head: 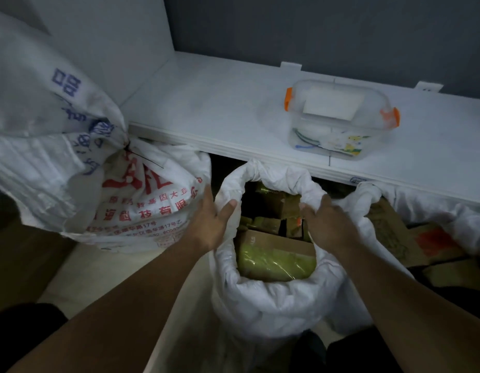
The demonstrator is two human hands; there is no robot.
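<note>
A white woven sack point(271, 300) stands open on the floor in front of me, its rim rolled down. Inside lie cardboard boxes and a yellow-green plastic-wrapped packet point(274, 261). My left hand point(210, 223) lies against the sack's left rim, thumb over the edge and fingers on the outside. My right hand point(327, 222) grips the right rim, fingers curled over the rolled fabric.
A tied white sack with red print point(142, 200) sits to the left, another with blue print point(45, 117) above it. A third open sack with cardboard point(395, 232) stands to the right. A white shelf point(220, 109) carries a clear box with orange clips point(341, 119).
</note>
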